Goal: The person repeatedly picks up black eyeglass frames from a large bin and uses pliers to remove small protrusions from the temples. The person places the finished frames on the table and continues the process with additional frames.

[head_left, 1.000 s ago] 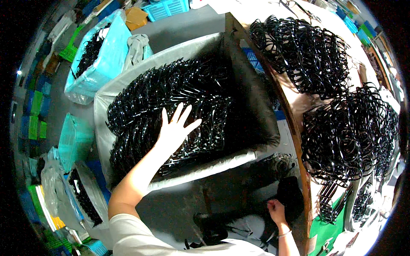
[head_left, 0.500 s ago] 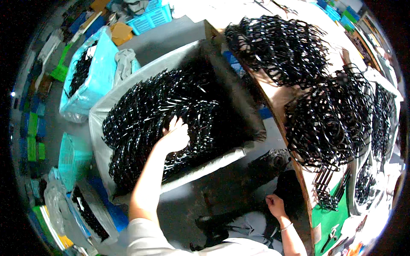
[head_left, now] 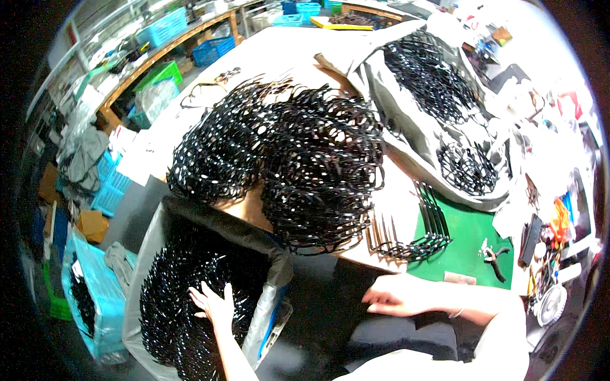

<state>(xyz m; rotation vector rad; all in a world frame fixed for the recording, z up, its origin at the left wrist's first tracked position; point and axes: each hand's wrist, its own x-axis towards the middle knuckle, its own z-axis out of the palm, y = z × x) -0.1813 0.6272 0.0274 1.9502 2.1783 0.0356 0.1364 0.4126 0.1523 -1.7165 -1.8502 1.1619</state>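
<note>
While our left hand [head_left: 215, 306] spreads wide over black strips [head_left: 166, 286] in the lined box [head_left: 259, 319] at seven o'clock, our right hand [head_left: 393, 296], loosely bent, hovers at five; we cannot tell whether it holds anything.

Black pieces [head_left: 324, 171]: glossy, plastic-looking. Bin lining [head_left: 135, 311]: dull grey, cloth-like, softly creased. Mat [head_left: 467, 230]: green, smooth, largely matt. Blue crate [head_left: 113, 289]: plastic, covered with shiny, crinkled film. Surface [head_left: 273, 57]: pale, smooth-looking.
</note>
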